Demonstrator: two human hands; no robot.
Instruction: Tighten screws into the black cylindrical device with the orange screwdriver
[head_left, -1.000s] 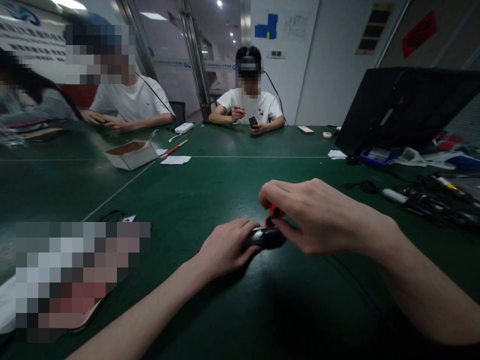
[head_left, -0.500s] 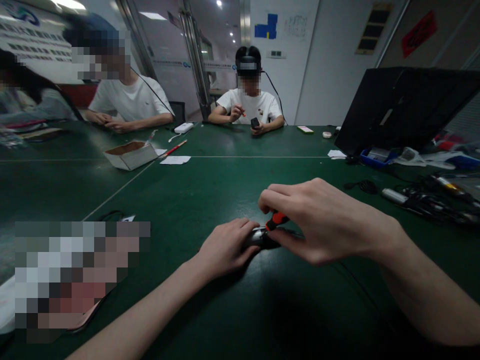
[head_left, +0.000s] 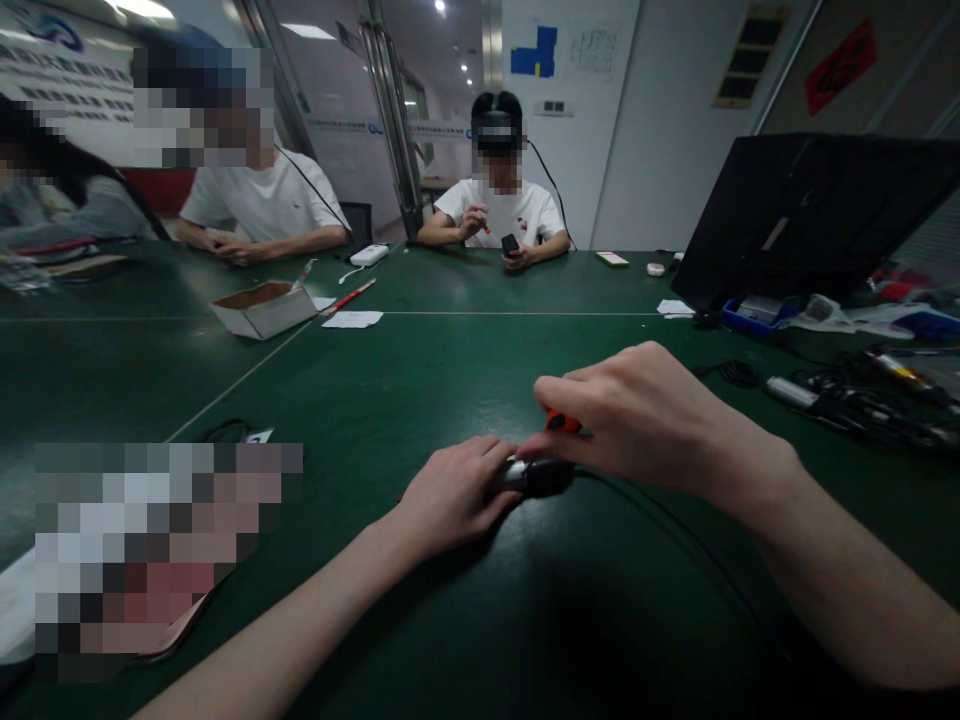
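My left hand (head_left: 450, 495) is wrapped around the silver body of a silver-and-black corded device (head_left: 549, 478), which lies on the green table; the palm hides its left part. A black cable (head_left: 679, 525) runs from the device's dark end toward the lower right. Above that end, my right hand (head_left: 645, 425) is closed on a small screwdriver (head_left: 562, 421) with a red and black handle. Its tip is hidden, so I cannot tell whether it touches the device.
Cords and a silver-ended device (head_left: 791, 392) lie to the right, before a large black monitor (head_left: 810, 215) and a blue tray (head_left: 754, 315). An open box (head_left: 266, 312) stands left of centre. People sit across the table; one (head_left: 499, 205) holds a black object.
My right hand has lifted slightly and shifted right with the screwdriver, uncovering the device's black end and its cable. My left hand stays in place.
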